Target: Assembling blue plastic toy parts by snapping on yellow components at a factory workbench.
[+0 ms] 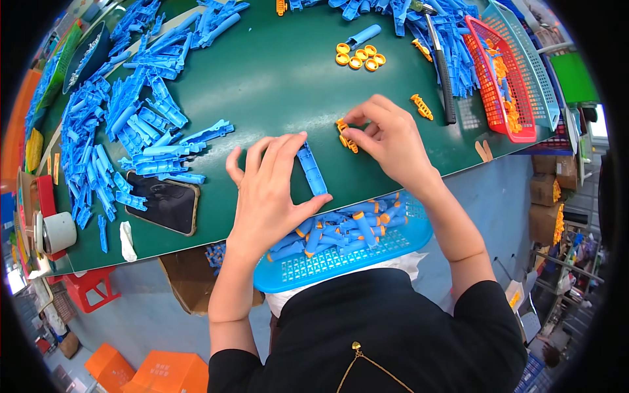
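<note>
I have the blue half-shell (313, 173) near the green worktop's (275, 72) front edge, its long axis running away from the body, far end leaning left. Its hollow, ribbed face points up. My left hand's (265, 187) fingers clamp its ends; my right hand's (393, 141) pinch an orange piece (351, 145). Bare surface spreads beyond.

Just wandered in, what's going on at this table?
A person's left hand holds an open blue shell by its ends over the green table, while their right hand pinches a small orange part. Blue parts lie heaped to the left; a light blue basket near their lap holds blue tubes with orange ends.
</note>
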### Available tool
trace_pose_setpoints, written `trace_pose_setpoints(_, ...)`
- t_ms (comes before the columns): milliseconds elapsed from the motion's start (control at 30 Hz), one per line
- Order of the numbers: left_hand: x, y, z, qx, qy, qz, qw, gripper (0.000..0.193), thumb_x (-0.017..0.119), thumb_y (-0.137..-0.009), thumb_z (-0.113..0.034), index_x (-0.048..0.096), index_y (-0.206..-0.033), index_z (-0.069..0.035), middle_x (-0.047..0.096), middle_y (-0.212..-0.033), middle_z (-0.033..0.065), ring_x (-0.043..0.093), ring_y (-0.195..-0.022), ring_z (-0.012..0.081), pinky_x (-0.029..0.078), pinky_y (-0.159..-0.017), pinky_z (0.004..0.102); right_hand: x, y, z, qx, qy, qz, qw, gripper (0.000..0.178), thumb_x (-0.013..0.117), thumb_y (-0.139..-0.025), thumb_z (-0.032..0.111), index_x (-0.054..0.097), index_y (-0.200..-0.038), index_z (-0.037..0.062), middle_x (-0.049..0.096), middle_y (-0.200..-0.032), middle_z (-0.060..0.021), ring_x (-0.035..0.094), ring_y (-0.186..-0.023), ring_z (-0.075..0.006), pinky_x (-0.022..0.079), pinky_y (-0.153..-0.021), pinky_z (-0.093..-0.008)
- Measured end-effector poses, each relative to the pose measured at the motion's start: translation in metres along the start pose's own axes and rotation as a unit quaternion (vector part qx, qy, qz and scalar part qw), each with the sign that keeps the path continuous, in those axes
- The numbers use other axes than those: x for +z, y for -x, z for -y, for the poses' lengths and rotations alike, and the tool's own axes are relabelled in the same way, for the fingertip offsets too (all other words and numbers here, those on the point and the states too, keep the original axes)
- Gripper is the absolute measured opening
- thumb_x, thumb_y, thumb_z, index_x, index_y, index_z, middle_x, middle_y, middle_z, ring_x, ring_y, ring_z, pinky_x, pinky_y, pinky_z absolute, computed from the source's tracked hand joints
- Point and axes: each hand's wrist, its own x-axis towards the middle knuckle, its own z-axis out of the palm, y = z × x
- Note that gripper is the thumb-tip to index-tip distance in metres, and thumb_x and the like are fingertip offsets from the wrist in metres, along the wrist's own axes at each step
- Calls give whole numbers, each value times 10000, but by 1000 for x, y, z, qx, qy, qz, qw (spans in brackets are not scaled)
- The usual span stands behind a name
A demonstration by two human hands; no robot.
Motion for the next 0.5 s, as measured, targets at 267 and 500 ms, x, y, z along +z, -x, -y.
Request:
trace_pose_setpoints(267,6,-5,2,10,4,-15,1000,837,826,-606,-363,469,-1310,-85,542,-1236,55,443,-1198,249,174,-1037,545,-3,-5,-11,-67,-20,43,997,89,672,-815,20,631,-890,-6,585,-778,-71,580,-640,-135,454,-570,-260)
trace_pose_setpoints(500,8,-5,1,-2,8,-23,1000,912,838,-588,-353,427,-1358,-91,568,-1199,48,457,-1181,241,172,-1036,544,23,3,13,-236,72,17,969,94,649,-797,27,592,-870,43,577,-832,-79,581,-736,-275,476,-625,-356)
